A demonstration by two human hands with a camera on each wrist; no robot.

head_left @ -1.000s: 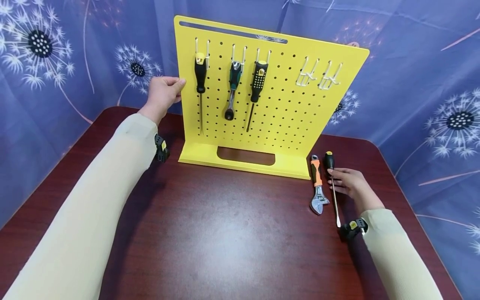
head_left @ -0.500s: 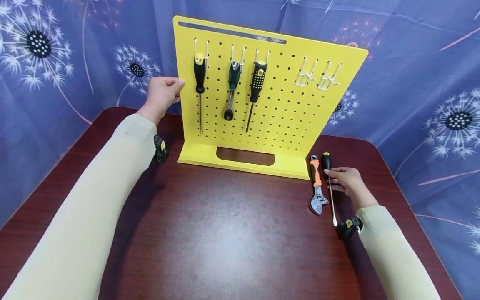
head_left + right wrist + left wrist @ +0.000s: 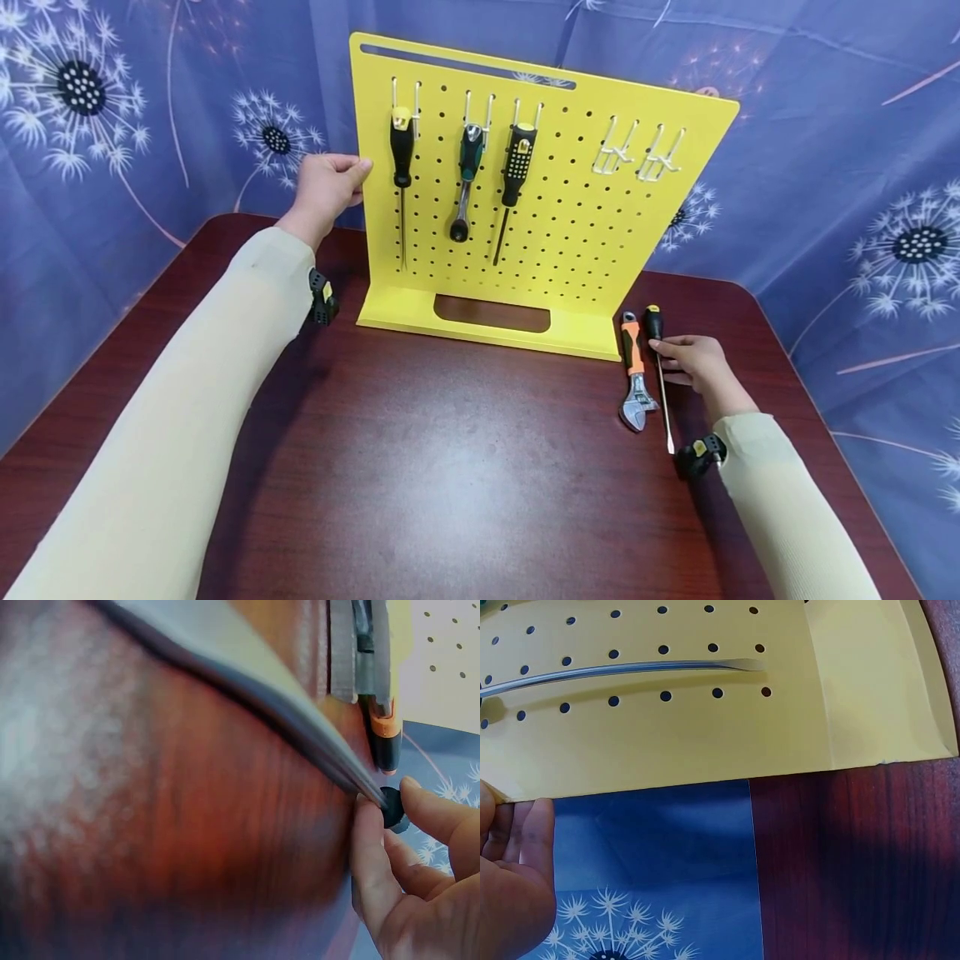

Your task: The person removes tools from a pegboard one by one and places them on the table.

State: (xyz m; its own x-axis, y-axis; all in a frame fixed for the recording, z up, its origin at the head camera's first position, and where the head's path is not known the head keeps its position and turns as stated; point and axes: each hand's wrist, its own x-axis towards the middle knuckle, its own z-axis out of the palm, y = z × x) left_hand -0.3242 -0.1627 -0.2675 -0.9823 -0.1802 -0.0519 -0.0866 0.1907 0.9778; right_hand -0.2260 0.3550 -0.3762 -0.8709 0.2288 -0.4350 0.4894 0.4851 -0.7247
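Note:
At the table's right, my right hand [image 3: 697,362] pinches a flat-blade screwdriver [image 3: 663,400] low on its black handle, between thumb and fingers; the right wrist view shows the black collar [image 3: 391,808] in that pinch. Just left of it an adjustable wrench [image 3: 636,375] with an orange and black handle lies on the table. My left hand [image 3: 326,183] grips the left edge of the yellow pegboard [image 3: 555,208] between thumb and fingers. On the board hang a yellow-topped screwdriver [image 3: 402,154], a green-handled ratchet [image 3: 467,179] and a dotted-handle screwdriver [image 3: 516,171].
Two white hooks, a left one [image 3: 613,150] and a right one [image 3: 660,158], sit bare at the board's upper right. The board's base [image 3: 397,308] stands on the dark red table [image 3: 450,458]. A blue dandelion-print curtain [image 3: 255,50] hangs behind.
My right hand has shifted slightly left, and the screwdriver in it has moved a little closer to the wrench. The left hand has kept its grip on the board's edge.

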